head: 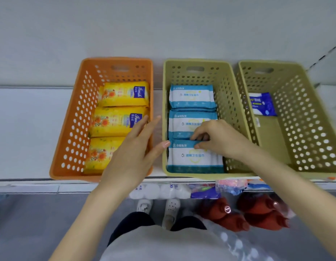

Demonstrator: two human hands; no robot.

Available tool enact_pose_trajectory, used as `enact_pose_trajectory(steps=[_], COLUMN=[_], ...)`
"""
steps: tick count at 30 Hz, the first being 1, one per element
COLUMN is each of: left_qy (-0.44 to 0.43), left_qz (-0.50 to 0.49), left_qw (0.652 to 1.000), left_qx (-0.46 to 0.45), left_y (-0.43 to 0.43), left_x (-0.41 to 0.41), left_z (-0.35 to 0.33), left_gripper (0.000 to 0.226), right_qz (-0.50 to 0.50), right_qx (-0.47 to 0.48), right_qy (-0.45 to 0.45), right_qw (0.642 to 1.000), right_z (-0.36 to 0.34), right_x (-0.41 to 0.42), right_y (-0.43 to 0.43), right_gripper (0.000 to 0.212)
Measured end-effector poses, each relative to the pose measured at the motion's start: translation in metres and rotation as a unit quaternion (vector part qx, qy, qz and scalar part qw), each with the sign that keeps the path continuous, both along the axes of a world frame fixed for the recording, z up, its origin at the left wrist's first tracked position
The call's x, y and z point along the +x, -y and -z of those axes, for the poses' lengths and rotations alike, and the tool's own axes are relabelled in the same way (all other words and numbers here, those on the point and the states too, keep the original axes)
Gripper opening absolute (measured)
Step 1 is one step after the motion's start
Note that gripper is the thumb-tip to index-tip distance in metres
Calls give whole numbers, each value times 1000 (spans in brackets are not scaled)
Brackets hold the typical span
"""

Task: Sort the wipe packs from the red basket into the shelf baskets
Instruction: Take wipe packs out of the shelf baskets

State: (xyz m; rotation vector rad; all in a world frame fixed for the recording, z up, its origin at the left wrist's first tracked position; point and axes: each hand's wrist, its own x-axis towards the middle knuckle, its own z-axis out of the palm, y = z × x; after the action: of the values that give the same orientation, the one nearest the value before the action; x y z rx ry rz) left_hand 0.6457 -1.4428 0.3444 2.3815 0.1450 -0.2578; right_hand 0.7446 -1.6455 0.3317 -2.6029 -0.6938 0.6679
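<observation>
Currently right hand (pixel 218 140) pinches front teal pack (pixel 193 157); left hand (pixel 133 153) hovers flat beside it.

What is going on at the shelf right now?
A person is settling wipe packs into three shelf baskets. The right hand pinches the top edge of the front white-and-teal pack in the middle basket, which holds more packs of that kind behind it. The left hand is open, between the middle basket and the orange basket, which holds yellow packs. The right basket holds one blue pack.
</observation>
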Motion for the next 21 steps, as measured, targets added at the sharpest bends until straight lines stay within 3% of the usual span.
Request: enact_pose_trajectory(steps=[7,11,16,21], left_qy=[27,75,97,159], left_qz=[-10,-26,-62,-105], left_qw=[1000,997,984,952], left_qx=[-5,-7,-138,-239], left_y=[-3,2,-11,-61], left_x=[1,-3,-18,-63], left_z=[6,2,-16,-36], left_gripper=[74,65,56,38], right_qz=[-8,32,115,70], right_qx=[3,58,190,268], right_qy=[37,76,40,-3], right_qw=[999,995,974,961], right_z=[6,-3,-31,-70], right_x=[0,-4,-18,-55], right_y=[1,5,2,-53], right_gripper=[22,20,27,27])
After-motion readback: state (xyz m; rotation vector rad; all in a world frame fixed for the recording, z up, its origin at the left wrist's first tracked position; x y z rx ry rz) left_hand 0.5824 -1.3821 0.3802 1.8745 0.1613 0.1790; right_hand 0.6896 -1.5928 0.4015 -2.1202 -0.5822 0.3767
